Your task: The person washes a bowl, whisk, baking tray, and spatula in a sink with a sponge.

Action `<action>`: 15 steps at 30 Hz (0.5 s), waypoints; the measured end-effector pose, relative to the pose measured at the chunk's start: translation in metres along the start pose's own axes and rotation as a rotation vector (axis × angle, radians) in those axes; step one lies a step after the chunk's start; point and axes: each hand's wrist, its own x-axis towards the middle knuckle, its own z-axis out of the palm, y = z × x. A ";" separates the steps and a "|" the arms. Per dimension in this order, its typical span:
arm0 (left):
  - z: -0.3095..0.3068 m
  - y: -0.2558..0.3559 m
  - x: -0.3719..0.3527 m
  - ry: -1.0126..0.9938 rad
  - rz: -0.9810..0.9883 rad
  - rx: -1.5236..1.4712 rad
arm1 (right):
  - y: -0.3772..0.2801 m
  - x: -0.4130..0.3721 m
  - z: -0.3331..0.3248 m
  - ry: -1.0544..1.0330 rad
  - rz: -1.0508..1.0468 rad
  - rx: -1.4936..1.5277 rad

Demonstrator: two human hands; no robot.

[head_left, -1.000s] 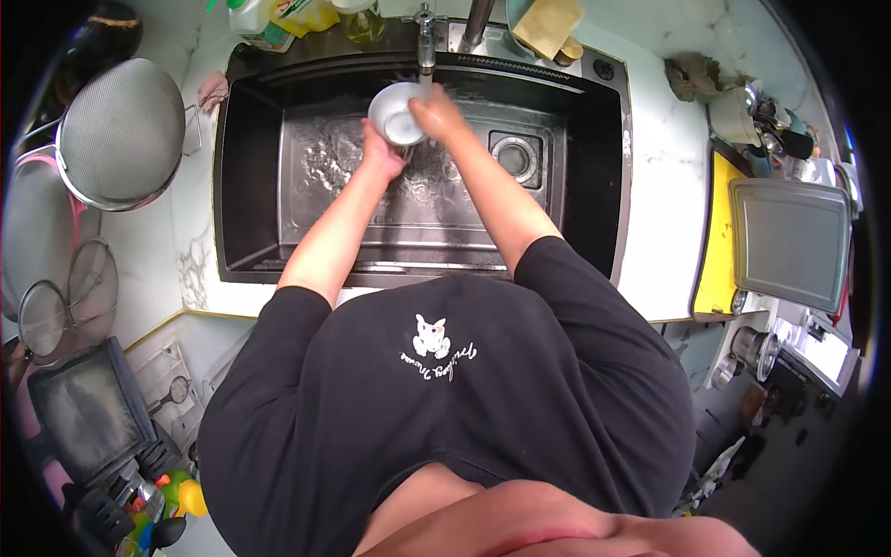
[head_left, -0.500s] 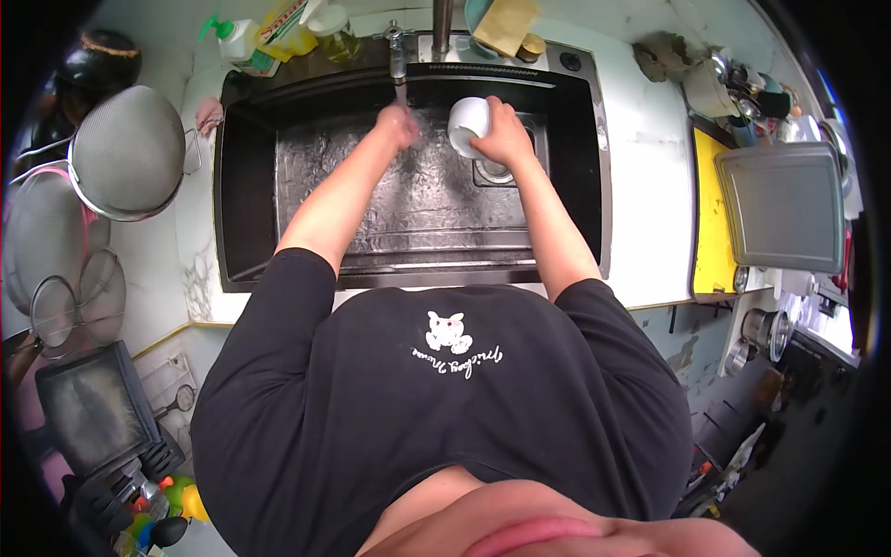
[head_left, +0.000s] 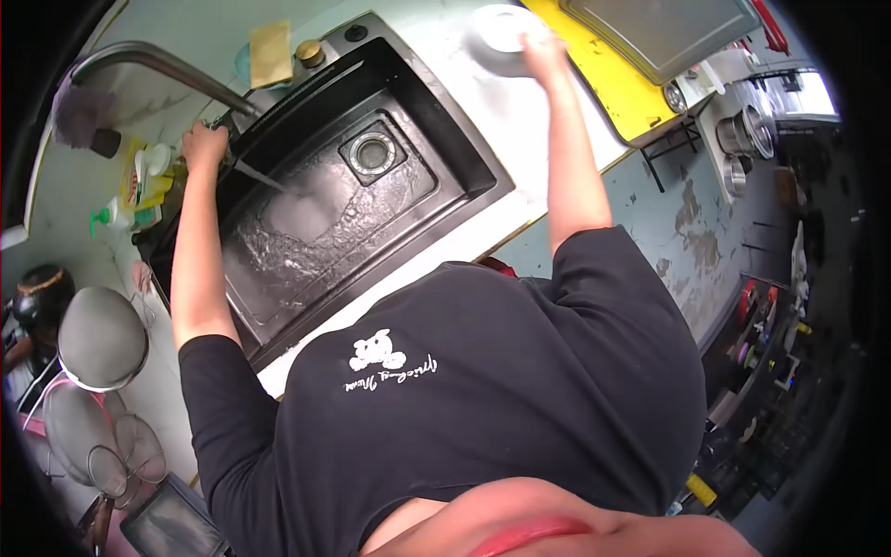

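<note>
My left hand [head_left: 204,146] is closed around the small water tap [head_left: 223,139] at the sink's back edge, its fingers covering most of the handle. A stream of water [head_left: 264,176] runs from that tap into the black sink [head_left: 464,148], where it spreads over the bottom. Off to the right, my right hand [head_left: 546,56] grips a white bowl [head_left: 501,28] by its right side. The bowl is over the white countertop [head_left: 520,121], beside the yellow board, and is slightly blurred.
A tall curved steel faucet [head_left: 158,60] arches over the back left. Soap bottles [head_left: 116,215] stand left of the sink. On the right lie a yellow board [head_left: 594,65] and a grey lid [head_left: 664,32]. Mesh strainers [head_left: 102,339] hang at the left.
My right hand has carried the white bowl from above the sink to the right-hand countertop. My left hand has gone from the water stream to the tap. The view has turned right.
</note>
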 end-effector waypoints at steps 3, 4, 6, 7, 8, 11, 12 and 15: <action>0.024 -0.018 0.048 -0.568 -0.009 0.230 | 0.078 0.026 -0.068 -0.008 0.638 0.053; 0.027 -0.022 0.055 -0.558 0.042 0.265 | 0.086 0.026 -0.084 0.053 0.759 0.087; 0.027 -0.022 0.060 -0.492 0.104 0.354 | 0.090 0.028 -0.122 0.043 1.010 0.124; 0.022 -0.019 0.057 -0.438 0.111 0.408 | 0.146 0.028 -0.117 -0.086 0.961 0.045; 0.011 -0.009 0.048 -0.444 0.130 0.414 | 0.203 0.028 -0.112 -0.207 0.898 -0.036; -0.016 0.004 0.019 -0.336 0.190 0.370 | 0.274 0.013 -0.093 -0.058 0.716 0.023; -0.014 -0.003 0.019 -0.284 0.274 0.429 | 0.302 0.021 -0.085 -0.158 0.681 -0.107; -0.009 -0.015 0.004 -0.156 0.272 0.515 | 0.266 0.039 -0.113 -0.517 0.714 -0.389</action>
